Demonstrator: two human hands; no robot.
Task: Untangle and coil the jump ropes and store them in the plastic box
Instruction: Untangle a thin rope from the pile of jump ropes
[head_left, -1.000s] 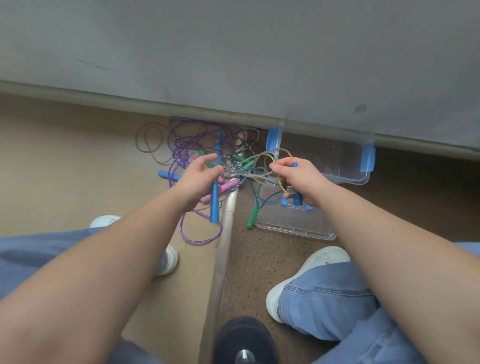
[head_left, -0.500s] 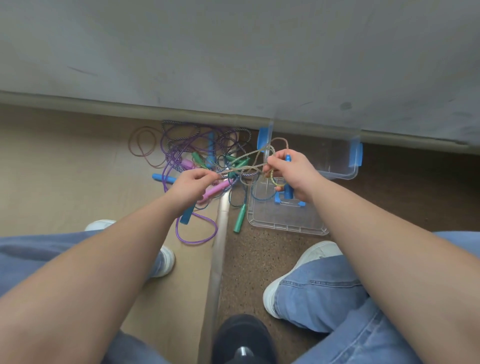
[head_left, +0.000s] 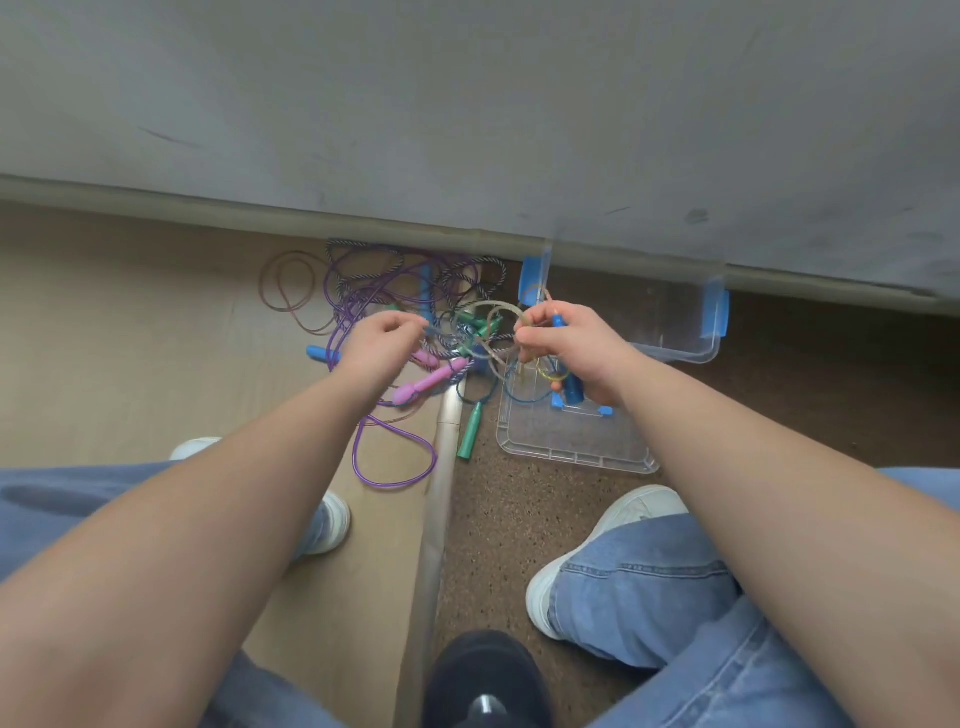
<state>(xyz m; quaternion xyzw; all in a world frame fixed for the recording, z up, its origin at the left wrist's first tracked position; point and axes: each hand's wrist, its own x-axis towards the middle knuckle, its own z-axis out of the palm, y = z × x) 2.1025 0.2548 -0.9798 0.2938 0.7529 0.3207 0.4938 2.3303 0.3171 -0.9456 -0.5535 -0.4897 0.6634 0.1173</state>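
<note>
Coiling under way: rope loops (head_left: 493, 307) and a blue handle (head_left: 572, 388) are gripped by the right hand (head_left: 576, 343) above the plastic box (head_left: 696, 357). The left hand (head_left: 379, 345), open a second ago, is now pinched on a strand being drawn from the tangle (head_left: 363, 275) on the floor at the wall's foot.

We see the jump ropes (head_left: 434, 379) as a tangled heap of purple, braided and clear cords with pink, green and blue handles on the floor by the wall, just left of the clear, blue-latched plastic box (head_left: 571, 444), which stands open.
</note>
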